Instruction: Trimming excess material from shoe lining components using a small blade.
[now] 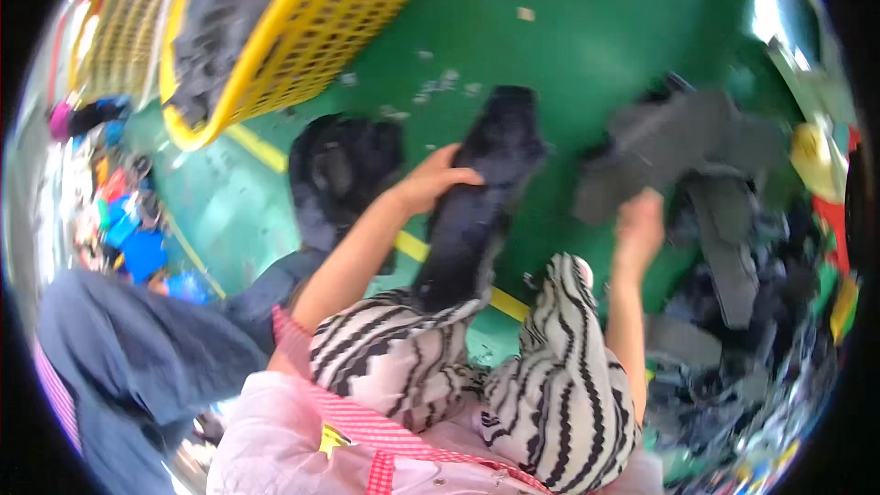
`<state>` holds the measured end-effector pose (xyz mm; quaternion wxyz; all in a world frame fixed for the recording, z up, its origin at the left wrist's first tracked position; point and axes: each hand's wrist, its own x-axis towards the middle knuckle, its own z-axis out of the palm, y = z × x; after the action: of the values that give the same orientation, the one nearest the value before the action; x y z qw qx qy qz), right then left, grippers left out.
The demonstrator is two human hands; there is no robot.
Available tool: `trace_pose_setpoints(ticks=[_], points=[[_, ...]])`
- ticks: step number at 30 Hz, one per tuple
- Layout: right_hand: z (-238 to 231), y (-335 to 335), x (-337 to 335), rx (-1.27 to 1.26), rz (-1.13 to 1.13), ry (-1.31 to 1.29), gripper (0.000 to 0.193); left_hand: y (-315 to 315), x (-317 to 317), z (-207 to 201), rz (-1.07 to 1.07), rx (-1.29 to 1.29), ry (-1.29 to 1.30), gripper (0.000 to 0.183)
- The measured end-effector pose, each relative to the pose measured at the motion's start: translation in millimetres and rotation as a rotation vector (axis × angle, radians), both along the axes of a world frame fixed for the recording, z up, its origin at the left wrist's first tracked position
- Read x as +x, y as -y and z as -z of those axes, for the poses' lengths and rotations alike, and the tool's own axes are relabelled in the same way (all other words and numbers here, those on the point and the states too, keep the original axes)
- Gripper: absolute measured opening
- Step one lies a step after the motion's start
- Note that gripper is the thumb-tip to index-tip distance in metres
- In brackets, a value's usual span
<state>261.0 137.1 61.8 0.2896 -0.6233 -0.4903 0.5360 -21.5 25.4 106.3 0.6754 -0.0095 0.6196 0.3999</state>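
Observation:
My left hand (pixel 438 181) grips a long dark, plush-looking fabric piece (pixel 481 192), thumb on top, its lower end resting by my knee. Out to the right, my right hand (pixel 640 227) looks closed, though blurred, at the near edge of some flat grey fabric pieces (pixel 665 142). Whether it pinches one of them is not clear. Left of the held piece, a dark pile of similar fabric (pixel 344 174) lies on the green floor (pixel 587 18).
A yellow perforated basket (pixel 344 37) with grey material inside leans at the upper left. Dark scraps (pixel 761 312) heap up on the right. Another person's leg in blue trousers (pixel 137 348) is close on my left, near colourful items (pixel 137 238). Small scraps dot the floor.

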Motion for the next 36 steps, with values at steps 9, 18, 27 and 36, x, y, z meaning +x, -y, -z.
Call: trace_pose_setpoints(ticks=[9,18,27,36], points=[[48.9,-79.2,45.1,0.507,-0.164,0.468,0.023,-27.0,61.9,83.6,-0.028,0.479,-0.54,0.058],[-22.9,28.0,31.6,0.267,-0.743,0.193,0.024,-66.8,158.2,70.8,0.012,0.252,0.297,0.056],[-74.8,1.0,91.7,-0.772,-0.319,-0.366,0.04,-23.5,122.5,19.4,0.226,0.063,0.084,0.039],[-37.1,-6.2,65.6,-0.97,-0.471,-0.611,0.042,2.0,114.4,12.9,0.176,0.036,0.162,0.052]])
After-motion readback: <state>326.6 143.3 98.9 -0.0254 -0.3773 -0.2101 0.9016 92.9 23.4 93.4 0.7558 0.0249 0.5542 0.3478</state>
